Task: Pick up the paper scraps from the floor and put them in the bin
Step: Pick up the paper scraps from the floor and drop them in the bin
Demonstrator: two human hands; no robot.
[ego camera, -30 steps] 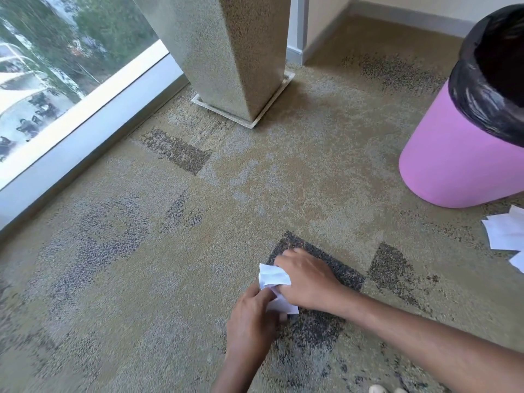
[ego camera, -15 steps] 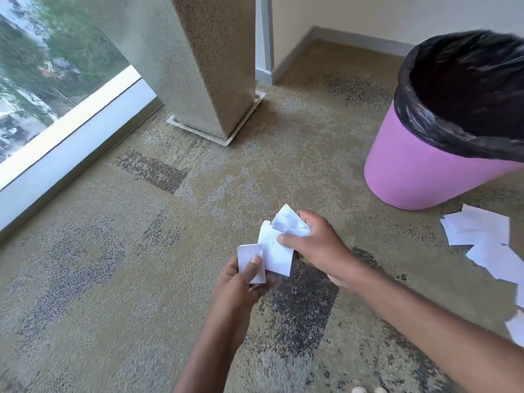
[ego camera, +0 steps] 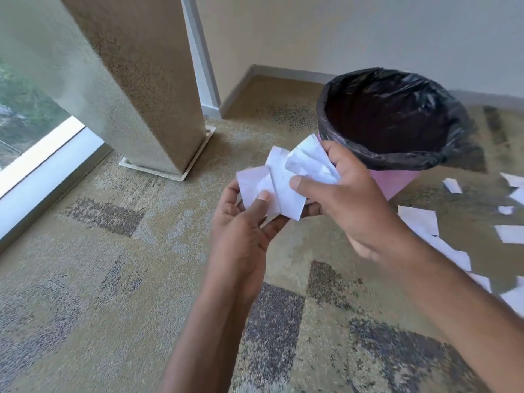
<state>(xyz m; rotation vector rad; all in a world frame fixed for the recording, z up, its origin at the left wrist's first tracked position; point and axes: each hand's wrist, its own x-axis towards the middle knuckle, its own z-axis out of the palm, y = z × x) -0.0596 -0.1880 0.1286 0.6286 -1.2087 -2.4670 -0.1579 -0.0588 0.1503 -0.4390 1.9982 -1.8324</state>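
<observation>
We hold paper scraps [ego camera: 283, 177] beside the bin [ego camera: 397, 184].
Our left hand [ego camera: 241, 231] pinches one edge, our right hand [ego camera: 348, 199] grips the other, close together at the bin's near side; perhaps three pieces, blurred. Loose scraps [ego camera: 419, 219] lie on the floor [ego camera: 113, 279] to the right.

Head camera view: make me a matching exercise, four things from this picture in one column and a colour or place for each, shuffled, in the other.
Column one:
1. bin
2. bin liner
3. held paper scraps
4. loose paper scraps

Column two:
A. lying on the carpet, right of the bin
B. black
C. pink
D. gripped by the left hand and the right hand

Pairs: 1-C, 2-B, 3-D, 4-A.
</observation>
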